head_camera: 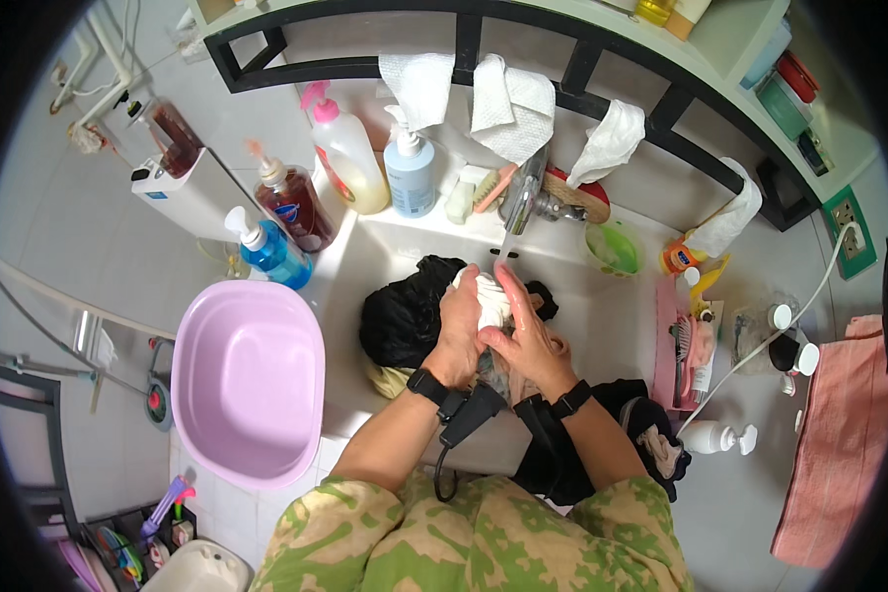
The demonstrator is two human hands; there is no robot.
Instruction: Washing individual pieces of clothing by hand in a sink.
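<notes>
A bunched white cloth [493, 302] sits between my hands over the sink [621, 325]. My left hand [459, 325] grips it from one side. On the other side my right hand [525, 325] lies flat against it, fingers stretched. Water falls from the metal faucet [519, 207] onto the right fingertips. Beneath and behind the hands, a heap of dark wet clothing [399, 314] rests in the basin, with a pale yellow cloth [394, 380] at its lower edge. Some beige and grey fabric shows below my hands, partly hidden.
A lilac plastic basin [248, 385] stands left of the sink. Pump bottles, including a light blue one [410, 174], line the back left rim. A green bowl [613, 248] sits at the back right. More dark clothes [640, 429] hang over the right front edge. A white cable [769, 337] crosses the right side.
</notes>
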